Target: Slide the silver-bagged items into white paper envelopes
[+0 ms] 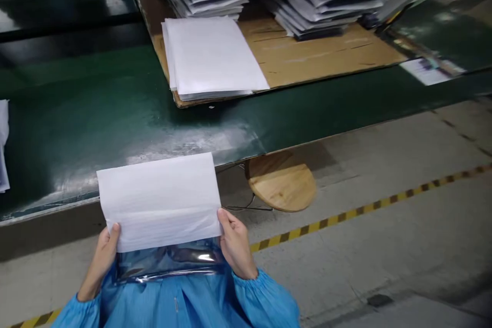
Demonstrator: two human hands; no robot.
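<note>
Blue elastic-cuffed smock [192, 302], thin white rectangular sheet [161, 192] held before it.
Left hand [103, 252] and right hand [235, 243] pinch opposite edges, nearly closed; even tension should keep it flat.

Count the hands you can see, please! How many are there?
2. The left hand holds the white sheet near its lower left corner, and the right hand holds its right edge, low down. No other hand shows.
</note>
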